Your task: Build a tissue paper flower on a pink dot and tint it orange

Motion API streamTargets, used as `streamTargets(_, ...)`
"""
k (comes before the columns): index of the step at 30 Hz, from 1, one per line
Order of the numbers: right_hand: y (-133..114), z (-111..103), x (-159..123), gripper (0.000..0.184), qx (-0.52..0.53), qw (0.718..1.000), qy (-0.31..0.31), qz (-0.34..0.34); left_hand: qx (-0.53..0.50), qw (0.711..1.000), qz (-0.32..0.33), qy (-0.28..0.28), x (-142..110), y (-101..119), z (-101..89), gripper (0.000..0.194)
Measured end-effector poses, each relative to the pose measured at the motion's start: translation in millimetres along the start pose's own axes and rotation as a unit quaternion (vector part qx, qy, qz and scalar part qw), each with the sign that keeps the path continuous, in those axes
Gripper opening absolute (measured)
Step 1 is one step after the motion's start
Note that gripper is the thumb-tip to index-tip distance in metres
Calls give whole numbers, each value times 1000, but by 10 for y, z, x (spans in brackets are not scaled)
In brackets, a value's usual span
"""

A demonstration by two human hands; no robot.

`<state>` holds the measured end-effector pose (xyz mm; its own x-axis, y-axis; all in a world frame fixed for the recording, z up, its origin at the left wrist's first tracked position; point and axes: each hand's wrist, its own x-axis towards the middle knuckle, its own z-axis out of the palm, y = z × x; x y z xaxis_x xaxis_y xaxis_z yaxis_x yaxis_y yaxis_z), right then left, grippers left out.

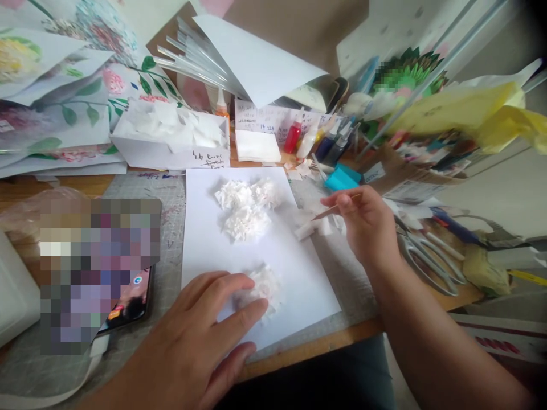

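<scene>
A white sheet of paper (294, 273) lies on a grey cutting mat (171, 228). Three ruffled white paper flowers (245, 222) sit close together on its far half. Nearer me is a single ruffled white flower (269, 285); my left hand (200, 319) rests against its left side, fingers apart and partly covering it. Over the sheet's right edge, my right hand (370, 228) pinches slim brownish tweezers (327, 212), pointing left; their exact form is blurred. Below the tips lie small white tissue pieces (318, 225), which the tips may be touching.
A phone (137, 296) with a cable lies left. Behind stand a box of white tissue pieces (171, 136), a stack of white squares (257, 147) and several paint bottles (294, 136). Scissors (427, 256) lie right, beside a cluttered cardboard box (414, 182). The table edge (316, 346) is near me.
</scene>
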<state>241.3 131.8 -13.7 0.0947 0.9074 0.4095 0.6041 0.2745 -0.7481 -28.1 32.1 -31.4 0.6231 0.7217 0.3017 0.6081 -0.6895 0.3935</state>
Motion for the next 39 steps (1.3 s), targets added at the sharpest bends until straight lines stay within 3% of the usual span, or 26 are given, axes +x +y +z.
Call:
streamTargets(7,-32,99,144,18,-2,991,-100,-89,-2,1000,7,-4,-5,-6,-3,40)
streamTargets(10,-12,106,226,18,-73,990,-53,-109,-2,1000,0,3,-16,-11,5,39)
streamTargets(13,1,63,262,18,-64,992,-26,-102,-3,1000,6,12,-29,-11,28,39)
streamTargets(19,-7,-12,128,24,-39,990,-115,-67,-26,998,-44,27,-43,35,63,33)
streamTargets(23,71,3,82,22,-47,989,-134,-48,-16,1000,-9,21,-30,2,46,36)
streamTargets(28,78,13,91,16,80,994,-78,-10,-21,1000,-10,-1,-9,15,-2,34)
streamTargets(34,-424,-50,-308,5,236,968,-21,-81,-57,998,-34,-12,2,66,-41,32)
streamTargets(36,-555,-57,-494,9,201,967,-114,-111,-59,998,-26,-18,2,58,-47,32)
streamTargets(39,-617,-33,-668,13,118,938,-263,-193,-58,998,-26,-23,-4,52,-47,33)
